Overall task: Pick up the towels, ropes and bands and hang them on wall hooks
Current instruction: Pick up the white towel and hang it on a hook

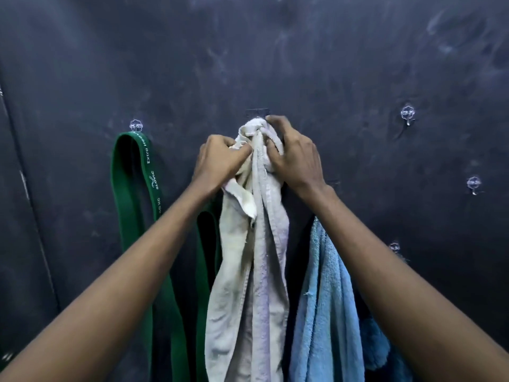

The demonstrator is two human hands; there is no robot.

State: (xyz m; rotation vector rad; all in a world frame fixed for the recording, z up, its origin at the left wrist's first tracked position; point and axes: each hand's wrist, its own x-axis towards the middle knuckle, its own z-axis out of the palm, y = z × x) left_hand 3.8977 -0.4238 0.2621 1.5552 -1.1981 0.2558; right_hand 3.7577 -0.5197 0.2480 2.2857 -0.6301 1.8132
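The left hand (pixel 217 158) and the right hand (pixel 296 158) both squeeze the bunched top of the white towel (pixel 259 257). Its top sits just under a clear hook (pixel 257 113). A blue towel (pixel 325 299) hangs to its right and a green band (pixel 129 188) to its left, on the dark wall (pixel 275 51).

The green band (pixel 129 205) has white words printed along its edge. Near the top it says "Extra Hea", and the rest of that word curls out of sight. Lower down is the name "SLOVIC" beside a small logo, then "0 KG", with the number before it too hard to read.
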